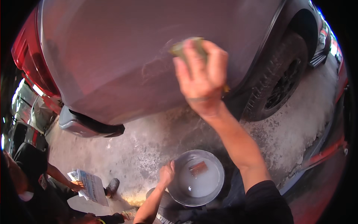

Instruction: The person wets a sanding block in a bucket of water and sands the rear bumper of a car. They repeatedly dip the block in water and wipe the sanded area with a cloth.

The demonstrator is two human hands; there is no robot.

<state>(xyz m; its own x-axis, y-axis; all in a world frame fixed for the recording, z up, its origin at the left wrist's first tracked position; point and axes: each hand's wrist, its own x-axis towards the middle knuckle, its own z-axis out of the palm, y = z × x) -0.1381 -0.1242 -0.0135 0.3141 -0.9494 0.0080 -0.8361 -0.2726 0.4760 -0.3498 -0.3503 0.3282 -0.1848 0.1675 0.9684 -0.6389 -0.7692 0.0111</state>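
Note:
Against the grey side panel (pixel 123 44) of a vehicle, my right hand (pixel 203 76) presses a yellow-green sponge-like pad (pixel 178 48). The hand and pad are blurred by motion, and the fingers cover much of the pad. Pale streaks mark the paint beside it. Lower down, my left hand (pixel 167 174) has its fingers closed at the left rim of a round metal basin (pixel 220 175). Cloudy grey-white water (pixel 197 186) fills part of the basin. A reddish-brown block (pixel 198 168) shows in that water.
To the right is the vehicle's wheel (pixel 279 80); a red tail light (pixel 33 59) and bumper end (pixel 87 125) are at left. Another person (pixel 28 168) sits low at the lower left, holding a folded newspaper (pixel 91 186). The concrete floor (pixel 149 142) is stained.

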